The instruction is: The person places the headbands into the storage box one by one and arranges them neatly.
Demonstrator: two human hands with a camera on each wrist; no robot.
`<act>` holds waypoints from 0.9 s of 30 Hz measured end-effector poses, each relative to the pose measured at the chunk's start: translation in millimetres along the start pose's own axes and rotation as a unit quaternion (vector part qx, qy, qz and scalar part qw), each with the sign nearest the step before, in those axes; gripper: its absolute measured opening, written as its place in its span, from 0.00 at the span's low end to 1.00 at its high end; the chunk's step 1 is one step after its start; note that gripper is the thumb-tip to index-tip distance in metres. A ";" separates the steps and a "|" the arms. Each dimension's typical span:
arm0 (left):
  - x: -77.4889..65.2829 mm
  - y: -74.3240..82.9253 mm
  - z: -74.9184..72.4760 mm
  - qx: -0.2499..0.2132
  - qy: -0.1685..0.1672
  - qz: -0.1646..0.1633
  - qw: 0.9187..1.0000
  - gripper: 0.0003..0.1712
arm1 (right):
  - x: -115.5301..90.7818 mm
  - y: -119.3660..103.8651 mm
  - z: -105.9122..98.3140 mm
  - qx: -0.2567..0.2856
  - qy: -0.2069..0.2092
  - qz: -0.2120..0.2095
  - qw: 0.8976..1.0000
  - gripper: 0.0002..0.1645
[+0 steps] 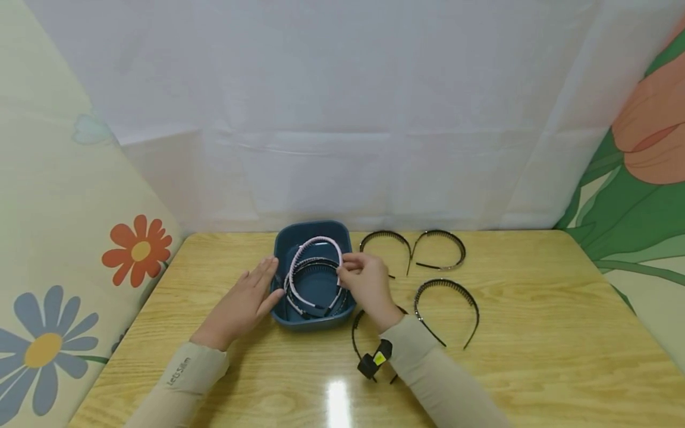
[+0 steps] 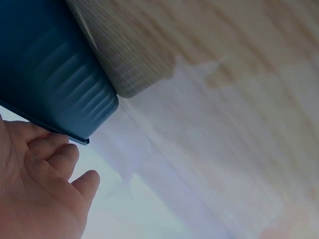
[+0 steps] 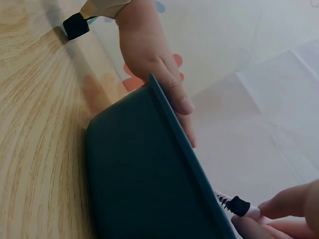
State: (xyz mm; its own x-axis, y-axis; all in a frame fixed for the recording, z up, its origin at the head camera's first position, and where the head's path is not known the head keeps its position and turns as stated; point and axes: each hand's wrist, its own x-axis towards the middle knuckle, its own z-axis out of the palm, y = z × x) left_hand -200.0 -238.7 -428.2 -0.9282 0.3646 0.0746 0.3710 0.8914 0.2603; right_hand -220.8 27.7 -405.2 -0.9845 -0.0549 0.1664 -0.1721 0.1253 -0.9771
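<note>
A blue plastic basket [image 1: 313, 326] stands on the table with several headbands inside. My right hand [image 1: 369, 285] pinches a pale pink headband [image 1: 292, 270] by its right side, over the basket's right rim. In the right wrist view, the thumb and fingertips hold the pink band [image 3: 253, 213] beside a black ribbed piece. Beneath it lie dark headbands [image 1: 316, 261], partly covered. My left hand [image 1: 243, 306] rests on the basket's left rim with its fingers extended. The left wrist view shows that hand [image 2: 42, 174] against the basket's outer wall [image 2: 60, 74].
Black toothed headbands lie on the wooden table [image 1: 535, 333] to the right: two at the back [image 1: 385, 233], [image 1: 461, 252], one in the middle [image 1: 446, 281], and one [image 1: 354, 336] partly under my right wrist. A white cloth [image 1: 374, 119] hangs behind the table.
</note>
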 end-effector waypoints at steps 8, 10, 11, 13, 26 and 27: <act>0.5 -0.5 0.4 -0.002 -0.001 -0.002 1.000 0.42 | -2.9 2.2 2.8 -0.087 -0.001 -0.052 0.995 0.13; 0.3 -0.4 0.3 -0.002 -0.003 -0.002 1.000 0.43 | -3.1 2.8 2.0 -0.103 -0.005 -0.058 0.993 0.13; 0.2 -0.4 0.3 -0.002 -0.003 -0.003 1.000 0.43 | -3.1 3.1 1.5 -0.107 -0.008 -0.057 0.993 0.13; 0.0 -0.4 0.4 0.000 -0.004 -0.003 1.000 0.43 | -3.1 2.9 0.2 -0.117 -0.012 -0.058 0.991 0.13; -1.1 0.2 -0.4 0.002 0.001 0.002 1.000 0.43 | 1.5 0.7 -15.5 -0.160 -0.013 -0.087 0.983 0.09; -1.1 0.2 -0.5 0.003 0.001 0.002 1.000 0.43 | 2.1 0.7 -17.3 -0.163 -0.016 -0.090 0.982 0.09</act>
State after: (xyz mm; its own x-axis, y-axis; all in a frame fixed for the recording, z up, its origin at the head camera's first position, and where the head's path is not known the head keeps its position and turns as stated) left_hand -198.9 -239.1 -427.8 -0.9269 0.3673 0.0778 0.3746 0.8915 0.2548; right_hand -223.5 44.8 -403.2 -0.9363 -0.1351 0.3242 -0.3505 0.4206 -0.8368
